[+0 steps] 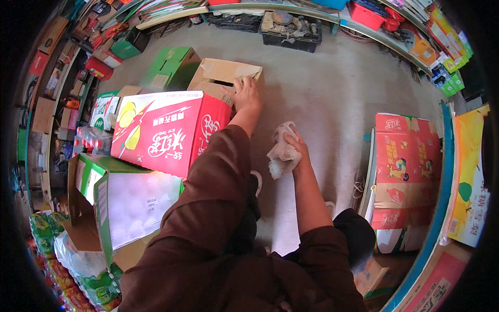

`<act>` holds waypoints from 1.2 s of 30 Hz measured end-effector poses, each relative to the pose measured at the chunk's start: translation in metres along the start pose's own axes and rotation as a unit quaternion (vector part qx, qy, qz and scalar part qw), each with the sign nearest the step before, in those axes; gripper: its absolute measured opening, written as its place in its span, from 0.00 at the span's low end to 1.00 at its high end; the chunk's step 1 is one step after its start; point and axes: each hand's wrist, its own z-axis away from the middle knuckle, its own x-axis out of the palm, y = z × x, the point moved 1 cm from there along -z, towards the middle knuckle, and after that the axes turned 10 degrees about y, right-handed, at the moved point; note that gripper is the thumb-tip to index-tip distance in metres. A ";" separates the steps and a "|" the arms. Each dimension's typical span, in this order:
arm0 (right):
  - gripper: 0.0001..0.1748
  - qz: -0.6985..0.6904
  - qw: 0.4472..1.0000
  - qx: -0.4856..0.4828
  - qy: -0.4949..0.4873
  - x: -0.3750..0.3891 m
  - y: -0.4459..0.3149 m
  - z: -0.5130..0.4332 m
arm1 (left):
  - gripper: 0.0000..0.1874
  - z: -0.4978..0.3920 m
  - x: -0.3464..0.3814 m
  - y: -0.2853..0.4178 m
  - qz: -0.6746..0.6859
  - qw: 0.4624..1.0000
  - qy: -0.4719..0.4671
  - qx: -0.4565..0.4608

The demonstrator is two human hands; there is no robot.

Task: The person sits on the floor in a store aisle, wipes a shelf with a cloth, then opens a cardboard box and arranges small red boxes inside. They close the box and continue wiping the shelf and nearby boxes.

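My left hand [246, 94] rests with spread fingers on the top of a brown cardboard box [219, 70], beside a dark slot in it. A crumpled whitish cloth [281, 153] is gripped in my right hand [296, 145], above the floor. Left of my left arm lies a large red and white iced tea carton [167, 128]. A green cardboard box [169, 64] stands just behind and left of the brown one. Nearer my body on the left is a white and green carton [136, 202] with its flaps open.
Shelves with mixed goods [64, 93] line the left. Wrapped green bottles [97, 288] lie at the lower left. At the back, a black crate [290, 39] sits on the concrete floor [331, 85]. Flattened red cartons [405, 163] stand at the right, beside a blue shelf edge [440, 187].
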 end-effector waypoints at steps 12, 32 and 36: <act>0.38 -0.279 0.923 0.265 0.022 0.013 -0.024 0.007 | 0.35 -0.018 0.006 0.006 -0.004 0.999 -0.041 0.003; 0.37 -0.188 0.956 0.205 0.094 0.010 -0.014 -0.004 | 0.35 -0.056 0.063 -0.062 0.023 0.996 -0.003 -0.090; 0.37 -0.137 0.961 0.219 0.098 0.012 -0.008 -0.006 | 0.36 -0.062 0.074 -0.070 0.042 0.995 -0.011 -0.089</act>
